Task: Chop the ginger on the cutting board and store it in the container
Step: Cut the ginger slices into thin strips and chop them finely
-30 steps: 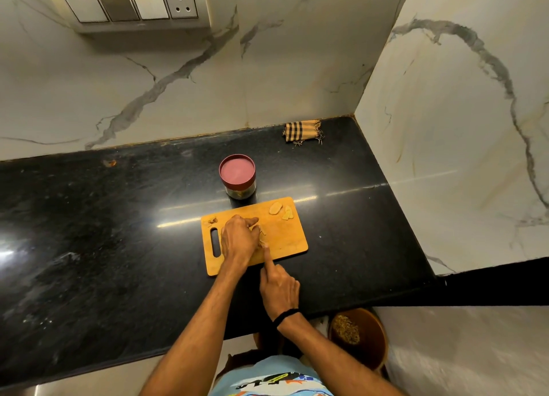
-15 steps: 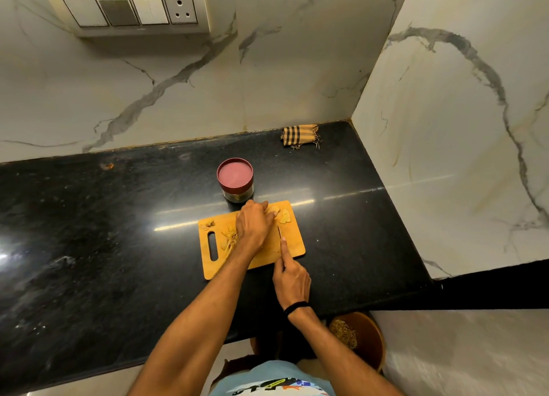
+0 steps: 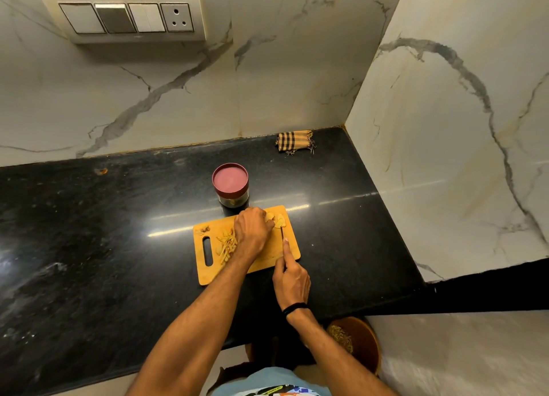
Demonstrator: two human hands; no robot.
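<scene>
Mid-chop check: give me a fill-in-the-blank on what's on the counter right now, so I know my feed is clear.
1. The container beyond the cutting board has its red lid ____.
2. The right hand holds a ____, forefinger along its back.
3. The cut ginger strips lie beside the board's ____ slot.
4. The left hand holds ginger pieces at the board's far ____ corner.
Missing words: on; knife; handle; right.

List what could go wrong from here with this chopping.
The left hand touches the ginger slices close beside the knife held by the right hand; a slip could nick the fingers. The cut strips lie loose by the cutting board's handle slot and could scatter onto the counter.
</scene>
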